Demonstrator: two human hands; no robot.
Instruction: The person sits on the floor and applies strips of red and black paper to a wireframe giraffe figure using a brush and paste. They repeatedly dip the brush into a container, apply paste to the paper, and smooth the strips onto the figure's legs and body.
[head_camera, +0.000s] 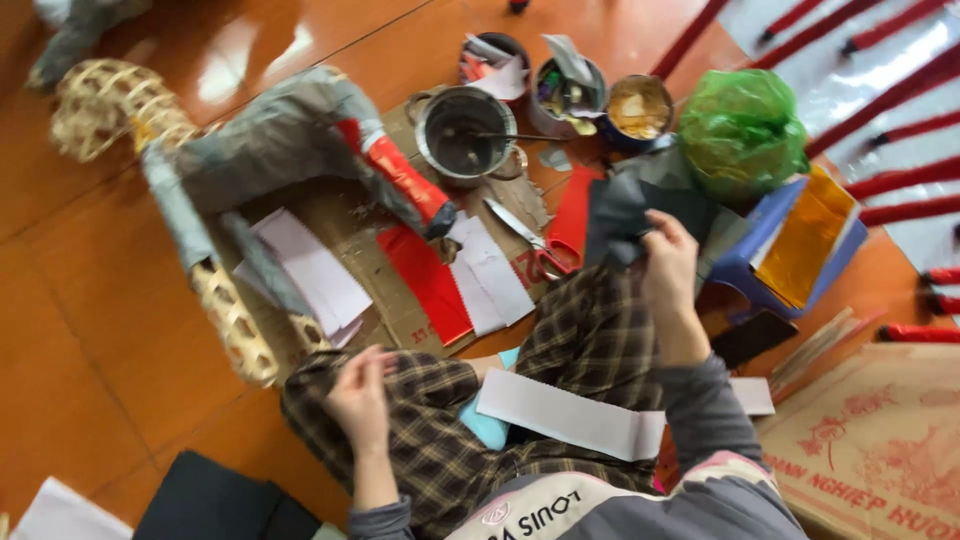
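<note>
I sit on the floor with plaid trousers (590, 340) in view. My right hand (668, 262) reaches forward and pinches a sheet of dark grey paper (625, 215) lying beside my knee. My left hand (358, 397) rests on my left knee with fingers loosely curled, holding nothing. A long white paper strip (570, 415) lies across my lap. In front stands a woven bamboo frame figure (240, 170), partly covered in grey and red paper.
Red-handled scissors (535, 245), red paper (428, 282) and white sheets (492, 270) lie on cardboard (375, 255). Behind are a metal pot (466, 133), several tins (638, 108), a green bag (742, 130), a blue tray with gold foil (805, 240), and red sticks (900, 180).
</note>
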